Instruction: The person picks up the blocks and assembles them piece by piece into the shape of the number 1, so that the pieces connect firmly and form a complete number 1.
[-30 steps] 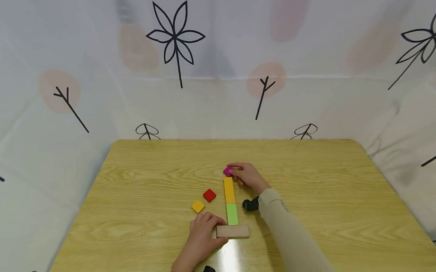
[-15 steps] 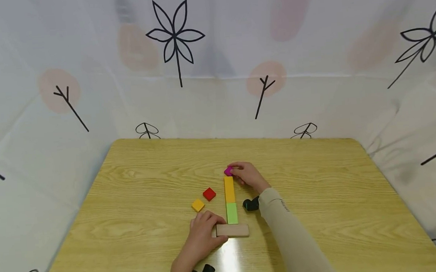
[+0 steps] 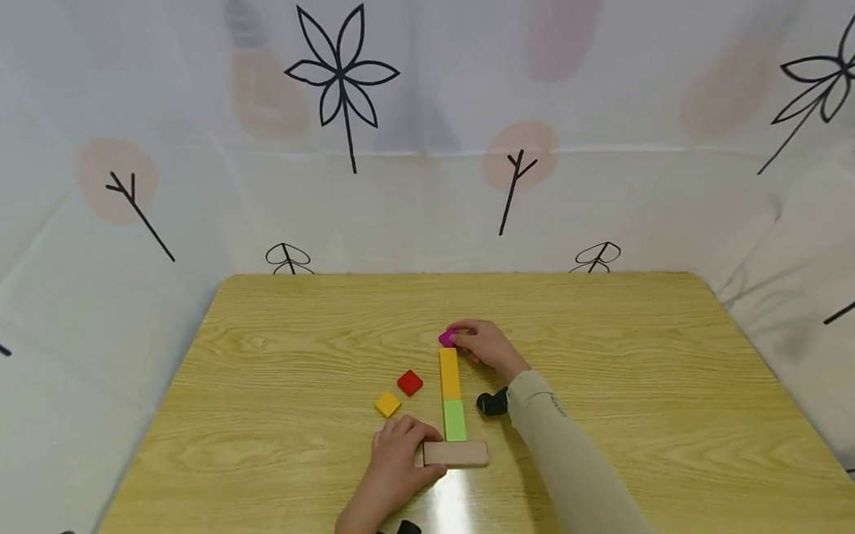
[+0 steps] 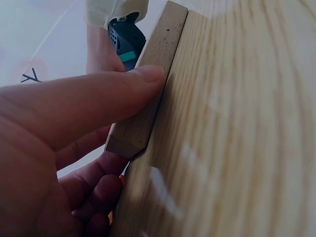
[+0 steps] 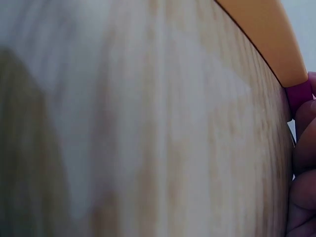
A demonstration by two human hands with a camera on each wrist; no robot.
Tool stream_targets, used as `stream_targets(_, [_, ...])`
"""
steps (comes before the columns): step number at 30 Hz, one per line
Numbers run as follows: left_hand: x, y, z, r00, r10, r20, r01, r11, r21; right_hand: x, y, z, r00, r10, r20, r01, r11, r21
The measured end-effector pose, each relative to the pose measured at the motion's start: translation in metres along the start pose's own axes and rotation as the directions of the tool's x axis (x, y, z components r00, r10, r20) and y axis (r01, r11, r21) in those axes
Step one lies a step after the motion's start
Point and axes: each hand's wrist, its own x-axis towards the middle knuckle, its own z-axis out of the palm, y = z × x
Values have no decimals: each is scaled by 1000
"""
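Pale-wood block (image 3: 457,454), nearest, lies crosswise at L grip (image 3: 397,462), whose thumb & fingers pinch its L end, prob. to brace the row vs. sliding. Just beyond, R of L grip's fingertips, green block (image 3: 455,420) abuts it approx. mid-length. Small yellow block (image 3: 388,404), then red block (image 3: 410,382), rest on bench (image 3: 625,369) just past L grip's fingers, apart from the row, likely to stay handy. Long yellow block (image 3: 449,373) extends green's line. Magenta block (image 3: 446,338), at the row's far end, is pinched by R grip (image 3: 487,347), seemingly for alignment; R-wrist view shows it touching long yellow block. Backdrop: patterned cloth (image 3: 439,209).
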Motion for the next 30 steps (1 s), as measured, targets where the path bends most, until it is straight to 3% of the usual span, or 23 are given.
stream_targets(12, [-7, 4, 3, 999, -35, 41, 35, 999, 10, -6, 2, 0, 1000, 14, 8, -13, 999, -47])
stream_targets(18, [-8, 6, 4, 998, -46, 42, 45, 999, 14, -11, 1, -1, 1000, -7, -13, 6, 997, -81])
stream_targets(24, [-12, 6, 5, 998, -58, 39, 56, 998, 39, -13, 2, -1, 1000, -14, 13, 15, 997, -80])
stream_targets(30, [-13, 6, 5, 999, -34, 32, 34, 999, 17, -15, 4, -3, 1000, -7, 9, 7, 997, -72])
